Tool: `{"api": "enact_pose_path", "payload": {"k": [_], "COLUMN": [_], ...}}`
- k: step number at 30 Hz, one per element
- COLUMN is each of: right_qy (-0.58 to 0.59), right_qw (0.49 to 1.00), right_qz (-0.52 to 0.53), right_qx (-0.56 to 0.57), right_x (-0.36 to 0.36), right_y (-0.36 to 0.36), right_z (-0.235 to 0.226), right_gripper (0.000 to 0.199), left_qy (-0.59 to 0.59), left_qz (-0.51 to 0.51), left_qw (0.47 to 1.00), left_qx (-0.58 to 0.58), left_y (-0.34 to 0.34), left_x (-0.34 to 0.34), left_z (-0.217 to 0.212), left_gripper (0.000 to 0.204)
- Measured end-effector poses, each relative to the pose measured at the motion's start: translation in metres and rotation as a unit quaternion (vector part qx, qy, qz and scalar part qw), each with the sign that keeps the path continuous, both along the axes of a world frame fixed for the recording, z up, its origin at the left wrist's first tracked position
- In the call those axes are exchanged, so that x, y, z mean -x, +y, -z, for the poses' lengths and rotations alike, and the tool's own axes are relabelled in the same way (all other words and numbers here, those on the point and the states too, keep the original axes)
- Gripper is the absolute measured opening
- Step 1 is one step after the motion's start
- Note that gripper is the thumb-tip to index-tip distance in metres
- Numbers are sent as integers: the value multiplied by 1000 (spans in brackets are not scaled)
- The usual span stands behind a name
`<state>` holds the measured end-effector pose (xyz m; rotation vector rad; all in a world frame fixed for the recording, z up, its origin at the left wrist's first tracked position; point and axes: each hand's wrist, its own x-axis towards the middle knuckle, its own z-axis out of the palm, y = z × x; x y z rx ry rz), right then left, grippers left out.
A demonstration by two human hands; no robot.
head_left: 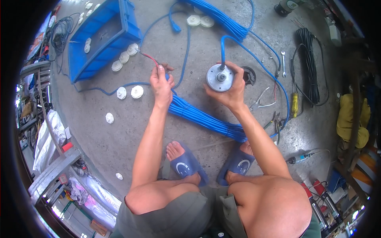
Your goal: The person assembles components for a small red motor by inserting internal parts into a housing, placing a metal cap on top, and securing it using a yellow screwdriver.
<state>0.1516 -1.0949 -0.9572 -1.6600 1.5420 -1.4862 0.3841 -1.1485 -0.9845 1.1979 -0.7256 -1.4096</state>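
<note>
My left hand (162, 86) is closed around the end of a blue cable, from which a red wire (149, 58) sticks out toward the upper left. My right hand (235, 88) grips a round metal motor (216, 81), its flat end face up with a short shaft at the centre. A blue cable (222, 45) rises from the motor's edge and curves away to the right. Just right of that hand, partly hidden by it, lies a black round part (249, 75). A tied coil of blue cable (206, 118) rests on the floor below both hands.
At upper left stands a blue crate (131, 27) with white discs (137, 91) scattered around. Another blue cable coil (222, 18) lies at the top. Rightward are pliers (262, 99), a wrench (283, 63), a yellow-handled tool (295, 105) and a black cable coil (307, 65).
</note>
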Motion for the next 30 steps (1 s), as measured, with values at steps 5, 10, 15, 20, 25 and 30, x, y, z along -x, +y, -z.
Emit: {"api": "enact_pose_path", "payload": {"k": [5, 10, 15, 20, 25, 30], "right_qy": [6, -10, -17, -33, 44, 99], "right_qw": [1000, 998, 993, 999, 994, 993], "right_qz": [3, 61, 116, 3, -80, -17], "right_qx": [-6, 17, 30, -32, -64, -59], "right_x": [4, -17, -22, 8, 21, 96], "right_y": [1, 5, 5, 5, 4, 21], "right_z": [2, 6, 4, 3, -21, -53], "right_gripper": [87, 88, 87, 87, 87, 63], "left_qy": [15, -23, -35, -12, -21, -34], "left_qz": [-20, -6, 21, -36, -24, -21], "left_qw": [1000, 1000, 999, 999, 999, 999], "left_qx": [-13, -18, -21, -18, -13, -32], "left_y": [0, -2, -2, 2, 5, -1], "left_x": [8, -7, -11, 10, -13, 0], "left_z": [-11, 3, 1, 7, 13, -1], "left_gripper": [24, 26, 26, 22, 22, 25]}}
